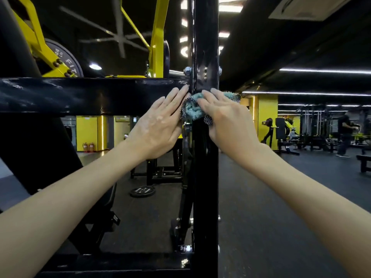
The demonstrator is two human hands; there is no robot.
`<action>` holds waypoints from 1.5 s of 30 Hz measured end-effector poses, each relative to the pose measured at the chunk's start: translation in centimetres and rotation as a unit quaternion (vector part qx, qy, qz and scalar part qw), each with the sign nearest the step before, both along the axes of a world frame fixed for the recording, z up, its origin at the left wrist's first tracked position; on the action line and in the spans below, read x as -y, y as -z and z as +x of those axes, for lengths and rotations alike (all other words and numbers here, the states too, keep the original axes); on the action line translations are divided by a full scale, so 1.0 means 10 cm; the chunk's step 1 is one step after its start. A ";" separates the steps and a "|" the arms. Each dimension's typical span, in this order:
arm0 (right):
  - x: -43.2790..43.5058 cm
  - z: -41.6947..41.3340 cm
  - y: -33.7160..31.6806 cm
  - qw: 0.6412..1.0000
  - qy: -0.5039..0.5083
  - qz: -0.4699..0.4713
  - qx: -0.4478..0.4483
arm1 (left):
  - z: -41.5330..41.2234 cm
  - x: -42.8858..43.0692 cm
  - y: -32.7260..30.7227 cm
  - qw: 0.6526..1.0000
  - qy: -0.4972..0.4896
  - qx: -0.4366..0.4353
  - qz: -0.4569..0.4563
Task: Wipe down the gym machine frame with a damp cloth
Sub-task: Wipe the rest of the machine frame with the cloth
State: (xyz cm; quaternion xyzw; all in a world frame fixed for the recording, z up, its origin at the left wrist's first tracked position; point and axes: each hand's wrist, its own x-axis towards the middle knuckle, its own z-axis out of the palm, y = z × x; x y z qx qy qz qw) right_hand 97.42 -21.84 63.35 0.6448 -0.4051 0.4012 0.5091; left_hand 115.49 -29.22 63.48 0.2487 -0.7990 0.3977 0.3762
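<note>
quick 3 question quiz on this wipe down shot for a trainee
1. True or false: the cloth is red.
2. What lies on the floor behind the frame? A weight plate B kettlebell C rope
3. Fill in: the right hand presses the cloth against the black ____ post.
Key: 1 false, it is teal. 2 A. 3 vertical.

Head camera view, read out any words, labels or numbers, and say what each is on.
"FIT": on the grey weight plate, upper left; other letters blurred or hidden.
White marks on the floor plate: too blurred to read.
No text seen on the black frame or cloth.
</note>
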 end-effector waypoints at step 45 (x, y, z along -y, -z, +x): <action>-0.04 -0.04 1.84 0.987 -0.073 0.105 0.094 | 0.06 -0.40 2.78 0.973 -0.046 -0.055 0.218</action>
